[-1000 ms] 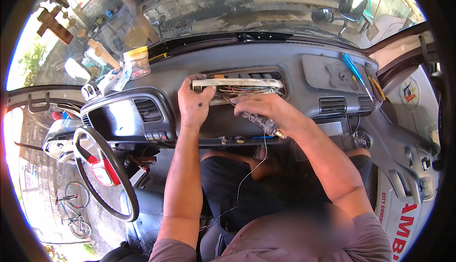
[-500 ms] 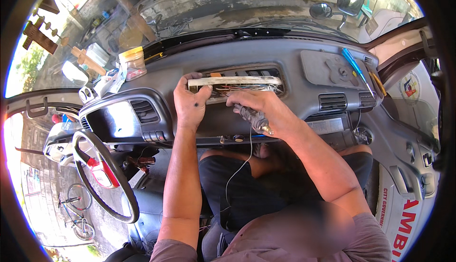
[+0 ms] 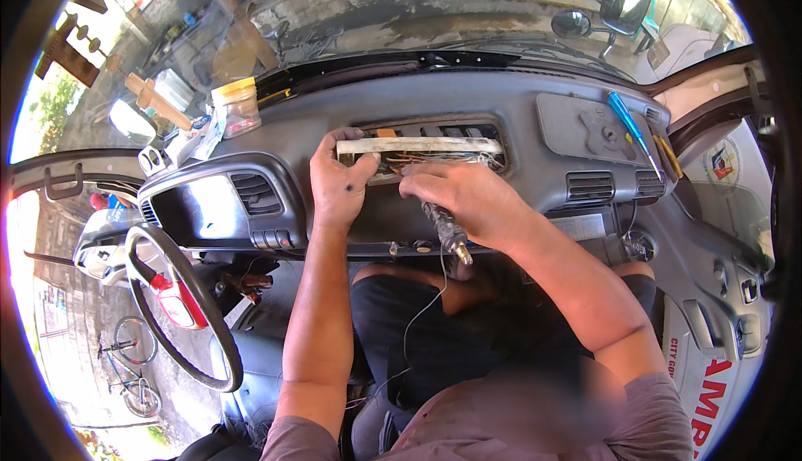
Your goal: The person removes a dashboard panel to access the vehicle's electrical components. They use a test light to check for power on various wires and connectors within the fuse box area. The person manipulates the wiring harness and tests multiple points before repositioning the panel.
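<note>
Pinching pale-edged module [image 3: 426, 145] with left hand [image 3: 338, 184] at dashboard [image 3: 520, 119] opening; clasping dark cylindrical tool [image 3: 445, 229] with right hand [image 3: 468, 196], close to exposed wires [image 3: 430, 159]. Could strain wires by pulling module too hard; could snag trailing thin cord [image 3: 407, 337] by swinging tool.

The long strip [image 3: 443, 145] is white and the wires [image 3: 426, 159] have mixed colours. The handheld tool [image 3: 444, 229] is dark grey with a brass-coloured tip [image 3: 464, 256]. The screwdriver handle [image 3: 626, 120] is blue. The steering wheel [image 3: 229, 348] is black; its hub [image 3: 185, 309] has 2 colours, red and white.
</note>
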{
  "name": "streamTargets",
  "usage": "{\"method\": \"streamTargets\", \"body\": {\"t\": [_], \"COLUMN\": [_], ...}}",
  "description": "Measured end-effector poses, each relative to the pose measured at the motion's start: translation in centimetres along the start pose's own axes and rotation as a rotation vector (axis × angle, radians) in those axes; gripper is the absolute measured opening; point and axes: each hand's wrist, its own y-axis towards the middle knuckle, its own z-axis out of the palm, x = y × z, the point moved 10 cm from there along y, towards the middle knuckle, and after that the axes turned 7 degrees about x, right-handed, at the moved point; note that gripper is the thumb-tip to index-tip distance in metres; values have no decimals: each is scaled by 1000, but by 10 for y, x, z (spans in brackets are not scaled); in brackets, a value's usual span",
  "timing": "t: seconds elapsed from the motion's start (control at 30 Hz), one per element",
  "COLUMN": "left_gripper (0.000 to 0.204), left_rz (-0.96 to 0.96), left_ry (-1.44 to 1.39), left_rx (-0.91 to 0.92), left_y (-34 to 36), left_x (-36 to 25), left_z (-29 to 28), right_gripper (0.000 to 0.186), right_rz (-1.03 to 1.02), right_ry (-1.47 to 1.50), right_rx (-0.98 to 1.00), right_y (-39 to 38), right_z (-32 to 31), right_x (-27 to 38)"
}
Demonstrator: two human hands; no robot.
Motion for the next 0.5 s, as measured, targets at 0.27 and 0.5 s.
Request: {"method": "streamTargets", "body": {"t": [0.27, 0.5], "left_gripper": [39, 42], "left_rz": [-27, 30], "left_ry": [-57, 23], "left_rx": [9, -4], "left_y": [-2, -1], "left_x": [0, -1], "left_z": [2, -2], "right_gripper": [40, 36], "right_rz": [53, 7], "right_ry": [-208, -212], "right_rx": [-14, -58], "right_y": [-8, -13], "right_z": [14, 11], "right_x": [9, 7]}}
